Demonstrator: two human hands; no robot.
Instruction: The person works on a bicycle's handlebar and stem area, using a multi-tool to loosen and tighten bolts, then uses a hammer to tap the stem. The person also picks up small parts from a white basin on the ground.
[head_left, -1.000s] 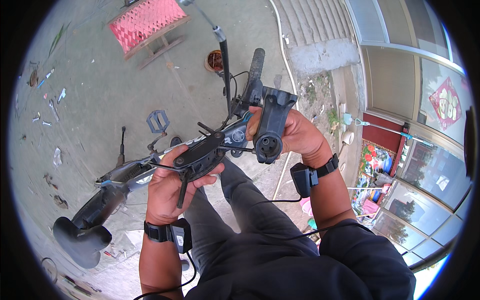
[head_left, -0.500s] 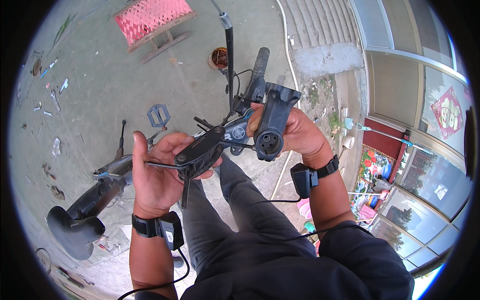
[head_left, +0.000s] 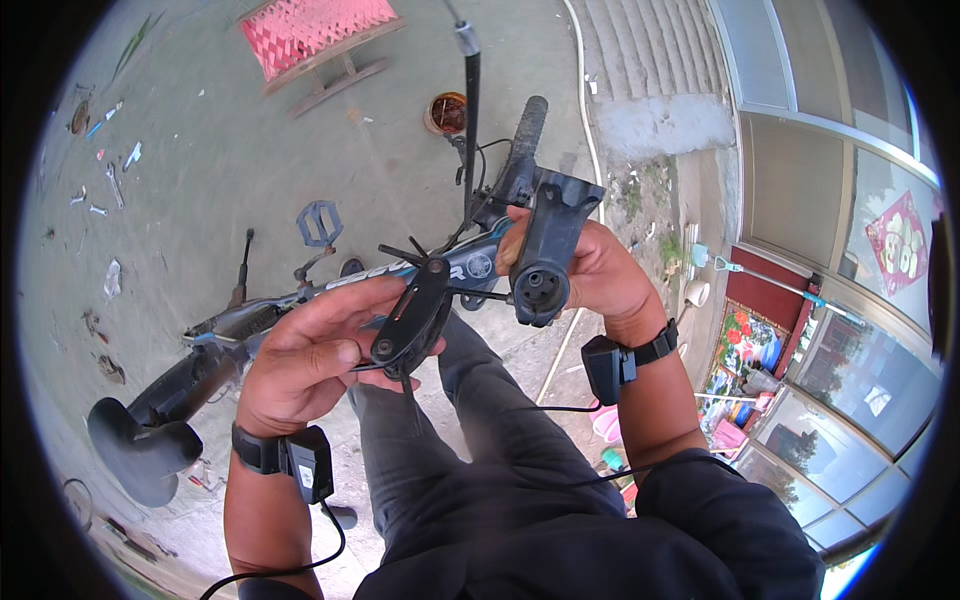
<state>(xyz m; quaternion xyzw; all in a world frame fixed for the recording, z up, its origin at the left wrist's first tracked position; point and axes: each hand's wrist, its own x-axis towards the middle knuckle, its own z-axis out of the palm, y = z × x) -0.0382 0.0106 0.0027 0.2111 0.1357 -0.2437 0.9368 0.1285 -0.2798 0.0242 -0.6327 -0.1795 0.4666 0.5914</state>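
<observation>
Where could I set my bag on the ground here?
Mostly bare ground lies between the pink bench and the grey pedal. It's crowded at far left, with scattered wrenches, and centrally, where the left hand holds a multitool and the right hand a bicycle stem.

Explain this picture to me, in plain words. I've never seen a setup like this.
There is no robot here: these are a person's own bare hands. The view comes from the left of two wide fisheye cameras worn on the head, looking down, so straight edges bend near the rim.

The left hand holds a black folding multi-tool with several keys swung out; one thin key reaches the side of a black handlebar stem. The right hand grips that stem. Each wrist wears a strapped black box with a cable.

Below the hands is a bicycle with a dark saddle. On the grey ground at the left lie wrenches and scattered litter; farther off is a pink-topped stand.
</observation>
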